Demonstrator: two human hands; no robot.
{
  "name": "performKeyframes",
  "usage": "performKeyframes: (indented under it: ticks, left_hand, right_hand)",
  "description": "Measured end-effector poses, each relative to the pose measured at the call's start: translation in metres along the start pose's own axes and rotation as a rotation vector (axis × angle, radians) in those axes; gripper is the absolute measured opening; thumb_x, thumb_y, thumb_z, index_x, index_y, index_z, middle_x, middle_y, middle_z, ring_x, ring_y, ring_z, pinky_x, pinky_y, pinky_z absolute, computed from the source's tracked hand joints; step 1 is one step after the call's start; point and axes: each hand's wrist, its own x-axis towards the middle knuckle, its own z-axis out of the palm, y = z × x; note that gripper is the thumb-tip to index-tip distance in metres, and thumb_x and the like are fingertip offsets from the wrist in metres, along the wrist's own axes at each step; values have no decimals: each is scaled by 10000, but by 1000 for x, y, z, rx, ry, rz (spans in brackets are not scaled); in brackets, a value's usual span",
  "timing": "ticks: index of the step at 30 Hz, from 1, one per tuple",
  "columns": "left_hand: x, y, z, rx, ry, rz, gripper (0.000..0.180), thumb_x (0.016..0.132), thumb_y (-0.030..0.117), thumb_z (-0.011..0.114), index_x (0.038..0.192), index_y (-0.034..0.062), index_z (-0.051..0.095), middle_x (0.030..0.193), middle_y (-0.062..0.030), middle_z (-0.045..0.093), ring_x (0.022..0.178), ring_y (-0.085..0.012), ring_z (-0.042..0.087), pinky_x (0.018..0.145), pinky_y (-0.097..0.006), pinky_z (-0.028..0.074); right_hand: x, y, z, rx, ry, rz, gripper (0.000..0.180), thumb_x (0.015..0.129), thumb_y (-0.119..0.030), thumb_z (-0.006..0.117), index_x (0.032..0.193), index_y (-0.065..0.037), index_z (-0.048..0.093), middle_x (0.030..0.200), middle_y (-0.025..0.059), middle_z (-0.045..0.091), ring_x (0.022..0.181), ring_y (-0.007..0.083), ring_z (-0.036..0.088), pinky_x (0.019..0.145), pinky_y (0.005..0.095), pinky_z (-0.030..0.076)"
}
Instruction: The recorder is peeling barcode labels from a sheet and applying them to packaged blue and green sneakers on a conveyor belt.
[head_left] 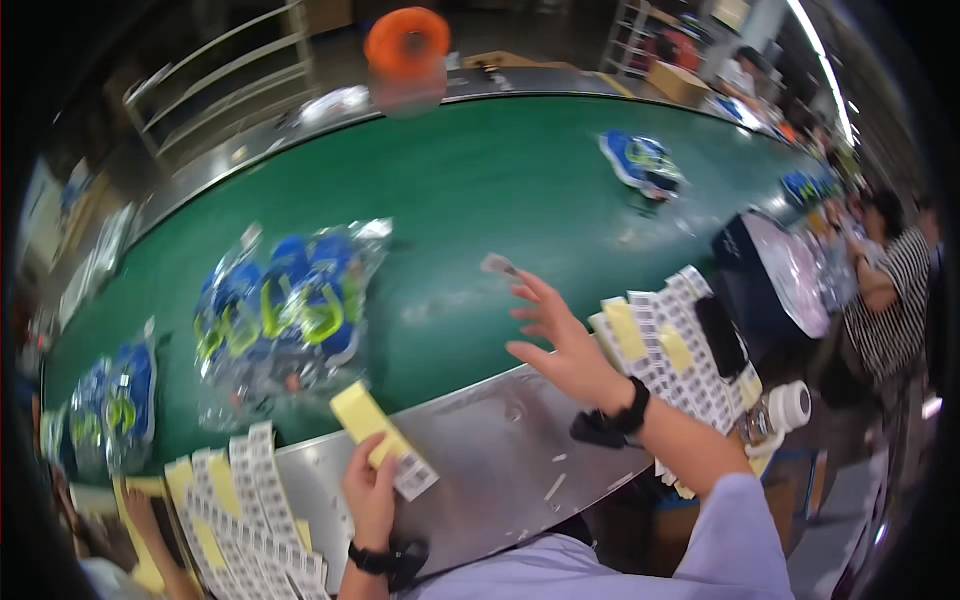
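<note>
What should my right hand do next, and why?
Probably move your right hand left, toward the clear bags on the green belt. A small blurred piece, perhaps a sticker, shows by its outstretched fingers; your left hand holds a label strip, partly bare yellow, and the bags lie just beyond it.

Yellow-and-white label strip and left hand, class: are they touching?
Touching. The head view shows the left hand pinching the yellow-and-white label strip, with the thumb lying over it.
</note>
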Motion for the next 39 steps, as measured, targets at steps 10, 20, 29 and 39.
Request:
performKeyframes:
  ticks: [10,20,29,39]
  left_hand:
    - [-11,-1,11,269,-12,-15,290,889,-48,538,1176,-72,576,1045,-119,630,955,-156,620,846,-265,487]
    - [-13,-12,-12,555,-86,7,281,831,-1,644,1110,-35,641,922,-93,663,712,-101,561,633,-231,449]
    - [-12,4,-8,477,-89,69,284,824,38,706,1101,-11,672,909,-90,709,569,-45,537,496,-199,407]
    - [-6,-12,-4,208,-93,76,254,853,38,688,1103,-1,666,916,-78,703,632,-36,591,540,-196,462]
  right_hand:
    - [137,157,-211,-483,591,-58,899,754,-53,686,1523,-153,232,1448,282,366,1261,378,453,949,388,482]
    - [178,216,-325,-1143,691,-17,687,856,-19,555,1489,-78,294,1259,234,593,1108,404,595,951,436,460]
    - [214,79,-36,-93,147,-67,786,765,34,618,1483,-109,332,716,-21,540,687,67,523,630,220,455]
    - [162,-56,23,257,-215,-92,722,889,10,579,1511,-90,227,1137,130,645,869,159,667,727,279,547]
